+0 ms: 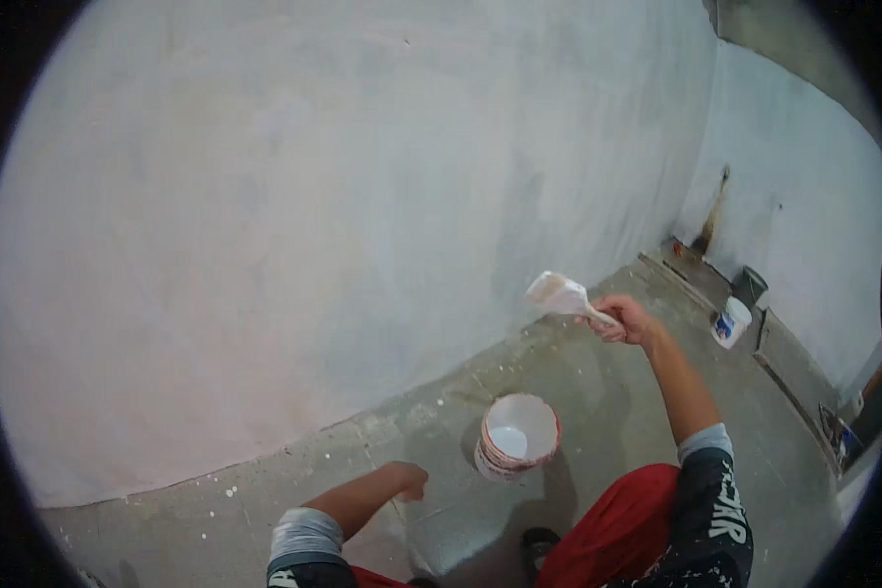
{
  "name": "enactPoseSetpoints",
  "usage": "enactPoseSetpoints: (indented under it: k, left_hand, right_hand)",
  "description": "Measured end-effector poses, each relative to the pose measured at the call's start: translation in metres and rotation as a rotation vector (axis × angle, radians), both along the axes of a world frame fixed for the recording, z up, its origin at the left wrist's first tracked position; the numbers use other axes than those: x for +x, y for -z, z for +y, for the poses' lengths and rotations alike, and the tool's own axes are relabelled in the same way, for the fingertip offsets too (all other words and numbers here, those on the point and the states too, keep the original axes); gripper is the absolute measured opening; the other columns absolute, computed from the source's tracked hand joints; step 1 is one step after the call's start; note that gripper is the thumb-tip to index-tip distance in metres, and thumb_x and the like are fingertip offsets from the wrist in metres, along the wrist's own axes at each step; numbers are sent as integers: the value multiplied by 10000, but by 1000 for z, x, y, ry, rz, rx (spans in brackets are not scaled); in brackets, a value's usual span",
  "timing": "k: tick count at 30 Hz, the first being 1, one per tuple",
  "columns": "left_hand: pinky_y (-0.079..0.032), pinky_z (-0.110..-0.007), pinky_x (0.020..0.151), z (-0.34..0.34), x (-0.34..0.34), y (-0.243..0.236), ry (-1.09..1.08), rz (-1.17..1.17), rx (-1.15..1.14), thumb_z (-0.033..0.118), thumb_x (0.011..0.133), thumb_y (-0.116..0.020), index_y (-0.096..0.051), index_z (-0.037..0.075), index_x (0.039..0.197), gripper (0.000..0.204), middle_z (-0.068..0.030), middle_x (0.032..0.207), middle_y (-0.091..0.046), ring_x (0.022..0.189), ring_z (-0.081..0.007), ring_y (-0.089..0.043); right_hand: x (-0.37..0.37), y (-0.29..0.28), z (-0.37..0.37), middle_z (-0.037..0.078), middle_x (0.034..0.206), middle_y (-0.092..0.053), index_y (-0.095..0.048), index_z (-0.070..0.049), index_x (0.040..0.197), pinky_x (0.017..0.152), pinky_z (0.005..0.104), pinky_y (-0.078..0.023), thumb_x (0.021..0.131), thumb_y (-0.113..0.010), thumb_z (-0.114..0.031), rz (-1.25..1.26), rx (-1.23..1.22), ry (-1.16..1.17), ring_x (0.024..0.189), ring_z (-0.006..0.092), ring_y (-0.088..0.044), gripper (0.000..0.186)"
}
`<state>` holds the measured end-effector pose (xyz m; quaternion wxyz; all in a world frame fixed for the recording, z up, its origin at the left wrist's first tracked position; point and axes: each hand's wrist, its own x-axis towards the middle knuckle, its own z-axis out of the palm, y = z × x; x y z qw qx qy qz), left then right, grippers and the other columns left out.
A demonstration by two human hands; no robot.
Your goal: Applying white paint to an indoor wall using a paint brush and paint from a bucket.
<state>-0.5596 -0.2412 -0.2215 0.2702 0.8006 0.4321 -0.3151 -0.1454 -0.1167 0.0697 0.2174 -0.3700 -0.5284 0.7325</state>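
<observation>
My right hand (624,319) is raised toward the wall and holds the handle of a wide paintbrush (559,294), whose bristles are loaded with white paint and point left, close to the grey-white wall (314,196). My left hand (409,480) is closed into a loose fist, resting low near the concrete floor, holding nothing that I can see. Between my arms stands a white paint bucket (516,436) with red bands, with white paint inside. My knee in red shorts (622,524) shows at the bottom.
The concrete floor (608,392) is speckled with white paint drops. A small white and blue tub (730,321) and a dark container (750,284) stand by the right wall. A dark stain (712,211) runs down the corner. More clutter lies at the far right edge.
</observation>
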Motion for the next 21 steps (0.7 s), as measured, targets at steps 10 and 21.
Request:
enactPoseSetpoints:
  k: [10, 21]
  left_hand:
    - [-526, -430, 735, -6, 33, 3, 291, -36, 56, 136, 719, -632, -681, 17, 1033, 339, -165, 989, -682, 926, -300, -665]
    - [-507, -434, 784, 8, 43, 6, 266, -103, 7, 184, 765, -652, -589, 14, 1147, 423, -163, 1050, -651, 964, -307, -641]
  right_hand:
    - [-151, -230, -12, 24, 734, -531, -569, -86, 1175, 408, 239, -311, 860, -532, -157, -130, 1059, 515, 488, 77, -405, 325]
    - [-267, -293, 47, 11, 699, -505, -650, -56, 1020, 408, 234, -298, 871, -564, -207, -487, 1357, 596, 488, 62, -366, 229]
